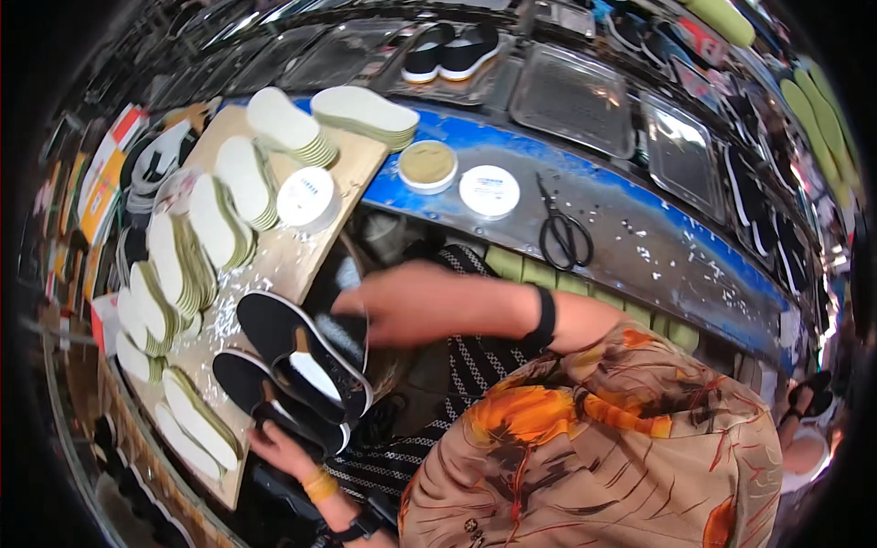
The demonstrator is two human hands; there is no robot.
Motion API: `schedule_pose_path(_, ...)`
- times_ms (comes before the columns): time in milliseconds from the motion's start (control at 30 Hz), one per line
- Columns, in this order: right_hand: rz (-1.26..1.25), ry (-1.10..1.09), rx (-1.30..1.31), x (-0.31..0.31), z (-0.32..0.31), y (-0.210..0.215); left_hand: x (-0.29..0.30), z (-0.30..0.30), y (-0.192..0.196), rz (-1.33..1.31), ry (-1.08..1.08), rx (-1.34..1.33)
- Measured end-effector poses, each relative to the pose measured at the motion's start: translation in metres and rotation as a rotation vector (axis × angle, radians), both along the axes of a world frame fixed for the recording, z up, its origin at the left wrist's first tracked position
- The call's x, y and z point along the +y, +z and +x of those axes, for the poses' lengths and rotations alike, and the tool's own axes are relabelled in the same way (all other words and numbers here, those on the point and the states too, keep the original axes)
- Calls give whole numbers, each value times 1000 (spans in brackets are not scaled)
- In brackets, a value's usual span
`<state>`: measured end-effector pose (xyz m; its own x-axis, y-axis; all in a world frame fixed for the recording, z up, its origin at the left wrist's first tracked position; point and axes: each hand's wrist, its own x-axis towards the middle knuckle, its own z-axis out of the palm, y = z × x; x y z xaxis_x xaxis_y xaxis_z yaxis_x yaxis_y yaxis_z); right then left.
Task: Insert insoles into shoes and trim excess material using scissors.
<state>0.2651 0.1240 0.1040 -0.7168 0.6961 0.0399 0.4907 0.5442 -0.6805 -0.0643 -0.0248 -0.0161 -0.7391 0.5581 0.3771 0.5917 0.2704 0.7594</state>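
I'm watching two black shoes (271, 327) lying side by side, left of the frame's centre, their heels overhanging the wooden board (357, 167). At lower left, the left hand (279, 449) is meeting the lower shoe's side, probably steadying it; its fingers are bending, but I cannot tell whether they're pinching. Near centre, the right hand (379, 309) is blurring, its finger state unreadable. Pale insoles (216, 215) are lying stacked toward upper left, presumably for easy reach.
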Motion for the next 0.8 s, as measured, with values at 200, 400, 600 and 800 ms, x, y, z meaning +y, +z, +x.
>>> schedule_pose_path(200,-24,-1128,-695,-4,188,-35,-16,40,99,-362,-181,-374)
schedule_pose_path(400,-114,-1158,-423,4,233,-98,56,60,75,-536,-334,261)
schedule_pose_path(600,-691,-1004,928,8,239,-79,13,29,76,-462,-387,243)
schedule_pose_path(800,-817,-264,668,45,98,-18,-73,-3,89,-260,-574,-175)
